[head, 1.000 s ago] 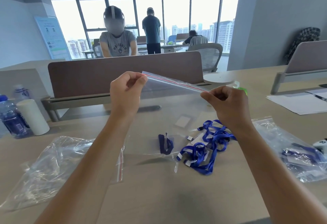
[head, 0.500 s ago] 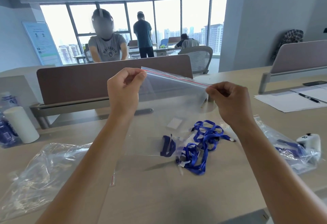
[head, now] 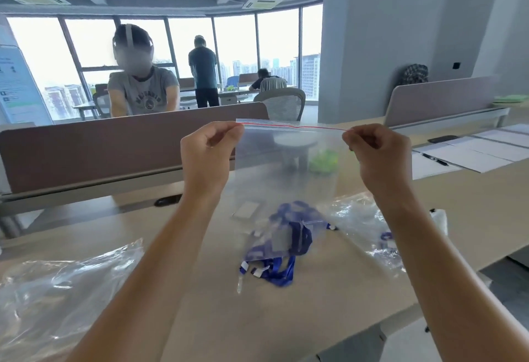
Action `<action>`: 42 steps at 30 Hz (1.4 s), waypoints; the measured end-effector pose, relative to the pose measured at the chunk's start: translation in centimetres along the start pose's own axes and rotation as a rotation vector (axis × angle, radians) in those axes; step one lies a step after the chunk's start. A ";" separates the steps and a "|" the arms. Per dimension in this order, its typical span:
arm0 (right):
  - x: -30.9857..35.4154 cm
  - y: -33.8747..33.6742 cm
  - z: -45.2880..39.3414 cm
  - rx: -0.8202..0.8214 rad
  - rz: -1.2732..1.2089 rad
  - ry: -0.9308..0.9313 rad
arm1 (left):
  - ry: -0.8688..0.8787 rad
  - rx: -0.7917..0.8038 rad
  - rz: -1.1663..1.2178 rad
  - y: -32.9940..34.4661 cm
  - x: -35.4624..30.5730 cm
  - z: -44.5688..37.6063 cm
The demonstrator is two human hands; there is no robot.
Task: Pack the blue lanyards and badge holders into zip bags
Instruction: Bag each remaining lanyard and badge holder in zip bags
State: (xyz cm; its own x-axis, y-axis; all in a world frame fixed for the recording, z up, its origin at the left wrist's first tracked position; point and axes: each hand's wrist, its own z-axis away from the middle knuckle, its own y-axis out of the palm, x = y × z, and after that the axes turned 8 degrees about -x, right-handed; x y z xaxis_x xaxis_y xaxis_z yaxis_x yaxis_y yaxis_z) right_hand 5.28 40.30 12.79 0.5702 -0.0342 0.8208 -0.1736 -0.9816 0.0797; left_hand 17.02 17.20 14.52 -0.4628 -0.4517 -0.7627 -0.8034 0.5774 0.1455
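Note:
I hold a clear zip bag [head: 286, 178] with a red seal line upright above the desk. My left hand [head: 209, 155] pinches its top left corner and my right hand [head: 375, 155] pinches its top right corner, the top edge stretched taut between them. Something blue hangs blurred in the bag's bottom; I cannot tell if it is inside. A tangle of blue lanyards [head: 272, 268] with white tags lies on the desk [head: 315, 318] just below the bag. A small white badge holder [head: 247, 209] shows through the plastic.
A crumpled heap of clear bags [head: 57, 290] lies at the left. Another plastic bag with blue lanyards [head: 369, 230] sits at the right. Papers and a pen [head: 469, 152] lie far right. A brown divider [head: 100, 144] runs behind, with a person beyond it.
My hands have pulled apart and levelled, stretching the bag's top edge straight. My view has shifted left, so the bottle and cup at the left have left the frame.

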 end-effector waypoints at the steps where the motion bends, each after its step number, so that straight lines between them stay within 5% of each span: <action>1: -0.2 -0.8 -0.4 -0.017 0.012 -0.003 | -0.008 0.013 0.012 0.8 0.2 0.4; 12: -2.3 -9.1 -6.1 -0.187 0.177 -0.047 | -0.098 0.171 0.127 11.5 2.5 4.6; 20: -9.8 -7.0 -13.2 -0.139 0.339 0.000 | -0.165 0.268 -0.028 17.5 9.3 5.1; 32: -28.8 0.2 -13.8 0.165 0.710 0.163 | -0.177 0.469 -0.567 21.0 23.9 5.2; 36: -29.0 1.2 -12.3 0.357 0.925 0.088 | -0.162 0.468 -0.579 19.5 24.1 4.9; 42: -23.7 4.5 -6.9 0.490 0.783 -0.001 | -0.163 0.480 -0.601 13.3 22.5 4.0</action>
State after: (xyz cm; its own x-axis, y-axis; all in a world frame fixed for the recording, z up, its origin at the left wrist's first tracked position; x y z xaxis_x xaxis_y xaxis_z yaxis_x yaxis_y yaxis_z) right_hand -14.61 37.95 -2.39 0.4340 -0.7217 0.5392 -0.1510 -0.6483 -0.7462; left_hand -2.60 17.41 -3.25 0.0907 -0.6960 -0.7123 -0.6318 0.5127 -0.5813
